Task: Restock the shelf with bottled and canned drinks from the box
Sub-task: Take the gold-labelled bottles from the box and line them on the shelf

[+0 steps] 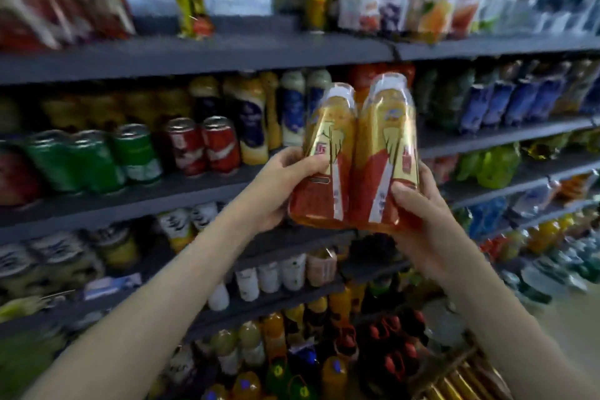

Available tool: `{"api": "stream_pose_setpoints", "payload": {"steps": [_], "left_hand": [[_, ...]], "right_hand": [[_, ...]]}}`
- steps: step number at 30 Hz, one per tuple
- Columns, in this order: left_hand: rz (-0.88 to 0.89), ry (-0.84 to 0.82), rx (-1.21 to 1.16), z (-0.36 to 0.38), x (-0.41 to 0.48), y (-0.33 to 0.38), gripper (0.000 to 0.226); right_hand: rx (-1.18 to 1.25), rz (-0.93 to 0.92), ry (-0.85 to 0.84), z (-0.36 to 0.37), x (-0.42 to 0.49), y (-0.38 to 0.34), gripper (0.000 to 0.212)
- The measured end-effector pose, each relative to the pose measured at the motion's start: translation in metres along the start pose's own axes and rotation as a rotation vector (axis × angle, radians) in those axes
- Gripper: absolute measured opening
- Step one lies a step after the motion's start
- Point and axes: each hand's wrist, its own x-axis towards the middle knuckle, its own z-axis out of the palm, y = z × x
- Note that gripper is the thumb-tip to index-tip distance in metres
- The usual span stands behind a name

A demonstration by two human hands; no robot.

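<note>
Label print blurred, unreadable. Left hand curled round left bottle, right hand round right bottle; gold-red pair touching. Behind, grey shelves crammed with smeared cans.

- 2 gold-and-red bottles, each with a white cap.
- 2 hands: left hand and right hand, 1 on each bottle.
- 3 green cans in a row.
- 2 red cans just right of them.
- 3 small white bottles, with 1 pink bottle at their right end.
</note>
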Motion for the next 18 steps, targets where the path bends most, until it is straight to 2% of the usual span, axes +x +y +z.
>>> {"api": "stream_pose_setpoints", "payload": {"steps": [1,3,5,7,8,11,13,18], "left_hand": [[0.03,0.033,-0.015,-0.015,-0.009,0.014,0.022],[0.105,0.101,-0.03,-0.047,-0.024,0.04,0.028],[0.211,0.151,-0.04,-0.08,-0.038,0.068,0.047],[0.302,0.194,-0.041,-0.113,-0.05,0.095,0.058],[0.338,0.214,-0.027,-0.13,-0.055,0.108,0.057],[0.421,0.267,0.031,-0.178,-0.064,0.139,0.049],[0.478,0.291,0.055,-0.205,-0.068,0.157,0.049],[0.6,0.288,0.078,-0.248,-0.074,0.189,0.049]], "right_hand": [[-0.006,-0.014,-0.047,0.023,0.008,-0.005,0.093],[-0.028,-0.04,-0.129,0.062,0.027,-0.01,0.076],[-0.054,-0.062,-0.187,0.098,0.046,-0.011,0.061],[-0.073,-0.088,-0.223,0.131,0.068,-0.011,0.055],[-0.075,-0.097,-0.238,0.147,0.081,-0.011,0.057],[-0.112,-0.147,-0.239,0.196,0.119,-0.013,0.09],[-0.149,-0.188,-0.223,0.222,0.142,-0.016,0.102],[-0.225,-0.288,-0.232,0.259,0.186,-0.034,0.07]]}}
